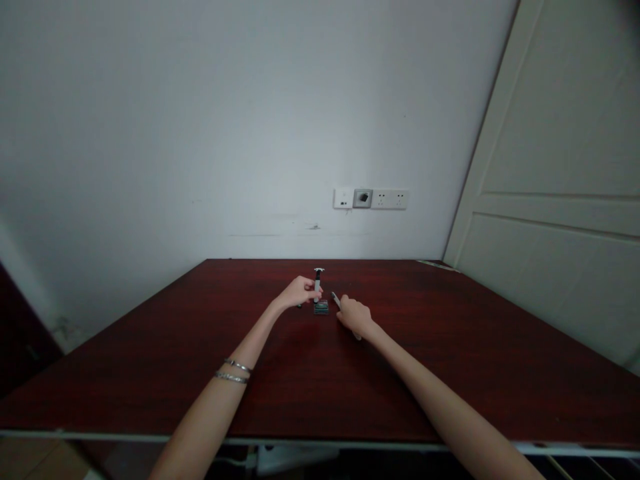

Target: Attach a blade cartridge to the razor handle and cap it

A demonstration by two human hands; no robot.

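Observation:
My left hand (300, 291) is closed, thumb and fingers pinching the grey handle of what looks like a razor (317, 283). It stands upright, with a black neck and a wide whitish head on top. Just below its lower end a small dark green, clear-looking pack (321, 307) lies on the table; whether they touch, I cannot tell. To the right, my right hand (354, 315) is closed round a slim grey-white stick (336, 301). One end points up and left toward the pack, the other shows under the palm. A small dark tip, not identifiable, shows beneath my left hand.
The dark red wooden table (200, 340) reaches back to a white wall (250, 133). Wall sockets (390, 199) sit above its far edge. A pale panelled door (560, 200) stands at the right, and a thin flat strip (437, 265) lies at the far right corner.

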